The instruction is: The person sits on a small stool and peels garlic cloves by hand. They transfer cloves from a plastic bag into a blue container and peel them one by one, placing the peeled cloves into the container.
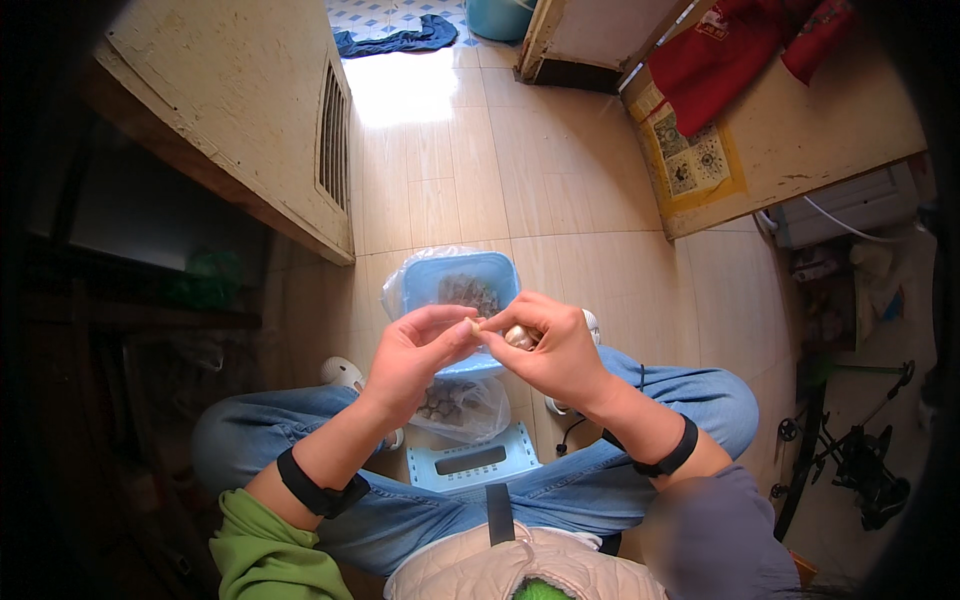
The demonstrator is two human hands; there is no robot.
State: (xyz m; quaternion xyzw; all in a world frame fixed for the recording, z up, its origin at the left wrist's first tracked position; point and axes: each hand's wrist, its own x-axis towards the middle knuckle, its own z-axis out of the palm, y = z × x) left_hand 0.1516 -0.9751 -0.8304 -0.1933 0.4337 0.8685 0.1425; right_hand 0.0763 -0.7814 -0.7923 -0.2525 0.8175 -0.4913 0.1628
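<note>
My left hand (420,345) pinches a pale garlic clove (472,325) between thumb and forefinger. From the other side, the thumb and forefinger of my right hand (559,341) meet the clove too. Cupped in that same right palm is a whitish garlic bulb (519,337), partly covered by my fingers. Both hands are over a light blue plastic bin (461,266), which has a clear plastic bag around its far left side. Greyish scraps (466,291) lie inside the bin. Closer to me, a clear plastic bag (487,409) holds several round, dull bulbs (442,401).
A light blue plastic step stool (476,463) is between my legs. Door panels stand at the left (247,112) and right (787,165), the right one with red cloth (720,60) hanging over it. A folded wheeled frame (862,457) is at the far right. Dark cloth (405,37) lies at the doorway.
</note>
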